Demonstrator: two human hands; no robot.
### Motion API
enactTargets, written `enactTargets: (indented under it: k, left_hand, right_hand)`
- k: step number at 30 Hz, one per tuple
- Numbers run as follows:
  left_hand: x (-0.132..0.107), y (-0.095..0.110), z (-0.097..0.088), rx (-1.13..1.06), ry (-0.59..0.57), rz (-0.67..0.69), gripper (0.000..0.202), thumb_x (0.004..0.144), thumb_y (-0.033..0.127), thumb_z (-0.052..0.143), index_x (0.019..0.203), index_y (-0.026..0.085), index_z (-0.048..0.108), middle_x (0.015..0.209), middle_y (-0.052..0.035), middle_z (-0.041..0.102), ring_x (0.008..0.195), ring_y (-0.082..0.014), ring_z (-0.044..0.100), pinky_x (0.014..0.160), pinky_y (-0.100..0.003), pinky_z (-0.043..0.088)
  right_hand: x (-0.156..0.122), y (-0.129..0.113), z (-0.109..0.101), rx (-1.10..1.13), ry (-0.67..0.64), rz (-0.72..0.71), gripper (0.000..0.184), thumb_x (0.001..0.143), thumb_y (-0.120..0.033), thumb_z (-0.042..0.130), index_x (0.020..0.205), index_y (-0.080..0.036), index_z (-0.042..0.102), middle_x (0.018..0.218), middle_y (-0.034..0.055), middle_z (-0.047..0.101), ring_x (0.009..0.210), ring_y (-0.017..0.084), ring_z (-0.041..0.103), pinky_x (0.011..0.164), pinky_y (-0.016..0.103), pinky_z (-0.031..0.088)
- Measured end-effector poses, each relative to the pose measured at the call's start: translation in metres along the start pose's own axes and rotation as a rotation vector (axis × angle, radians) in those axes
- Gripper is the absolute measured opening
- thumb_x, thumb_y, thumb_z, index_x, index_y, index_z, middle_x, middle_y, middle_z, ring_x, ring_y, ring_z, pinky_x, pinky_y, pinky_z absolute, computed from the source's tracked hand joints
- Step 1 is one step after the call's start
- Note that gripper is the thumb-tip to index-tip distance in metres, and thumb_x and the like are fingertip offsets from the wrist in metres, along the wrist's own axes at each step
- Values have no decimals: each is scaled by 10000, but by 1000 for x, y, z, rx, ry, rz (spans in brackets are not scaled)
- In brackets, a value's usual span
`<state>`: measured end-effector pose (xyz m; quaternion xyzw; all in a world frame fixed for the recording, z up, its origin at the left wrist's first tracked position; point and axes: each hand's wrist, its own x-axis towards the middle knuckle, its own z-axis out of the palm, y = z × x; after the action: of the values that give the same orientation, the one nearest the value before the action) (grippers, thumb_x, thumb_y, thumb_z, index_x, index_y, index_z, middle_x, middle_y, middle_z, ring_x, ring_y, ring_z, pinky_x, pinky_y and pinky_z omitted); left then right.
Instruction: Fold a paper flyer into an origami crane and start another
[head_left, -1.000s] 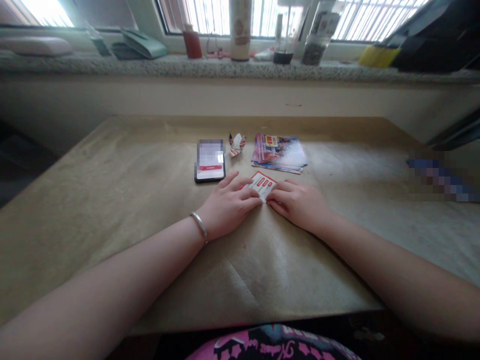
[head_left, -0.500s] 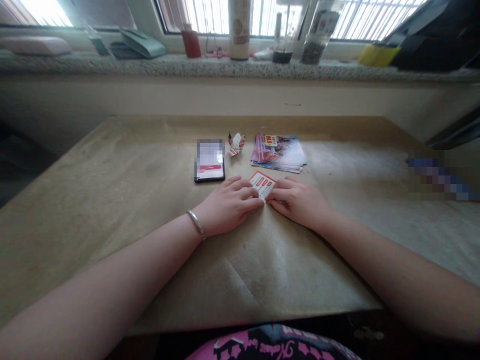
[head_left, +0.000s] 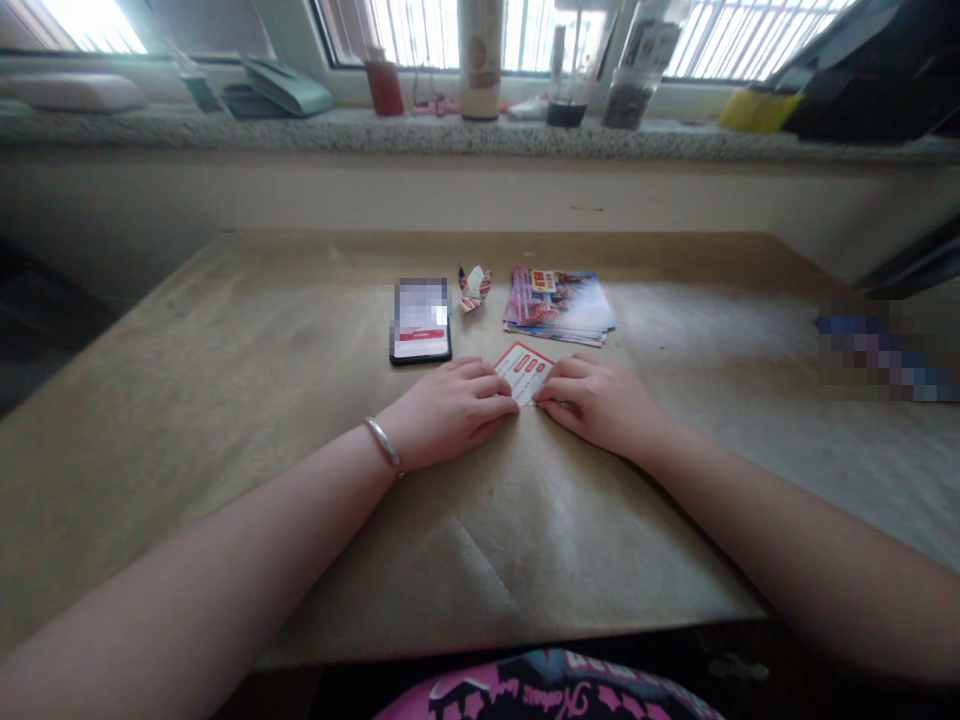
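Observation:
A small folded sheet of paper [head_left: 524, 372], white with red print and a red edge, lies flat on the table between my hands. My left hand [head_left: 446, 408] closes its fingers over the left edge of the sheet and wears a silver bangle at the wrist. At the right corner, my right hand [head_left: 600, 400] pinches the paper with thumb and bent fingers. Just beyond are a phone [head_left: 421, 330] with a lit, blurred screen, a small folded paper piece [head_left: 474, 288] standing with raised flaps, and a stack of colourful flyers [head_left: 561, 300].
The table [head_left: 247, 330] has a brownish cover and meets the wall below a stone windowsill [head_left: 420, 135]. On the sill stand a red bottle [head_left: 384, 88], a tall pale bottle [head_left: 480, 70] and several other items. A blurred bluish item [head_left: 885, 355] lies at the right.
My left hand has slid slightly left and toward me along the paper, uncovering more of its printed face. My right hand stays at the right corner.

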<state>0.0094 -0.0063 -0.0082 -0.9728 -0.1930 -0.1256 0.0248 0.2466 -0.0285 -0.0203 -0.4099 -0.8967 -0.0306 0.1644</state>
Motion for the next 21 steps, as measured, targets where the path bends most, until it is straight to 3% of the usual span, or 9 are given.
enactTargets:
  k: [21]
  left_hand:
    - [-4,-7,-13,83,-90,59,234,951,200,457,1015,191,681,1008,-48,685,940,-179,604,826,-305,488]
  right_hand:
    - [0,2,0,21,6,-10,198,904,-271,525,860,-215,709,911,55,673,864,181,588,713,284,427]
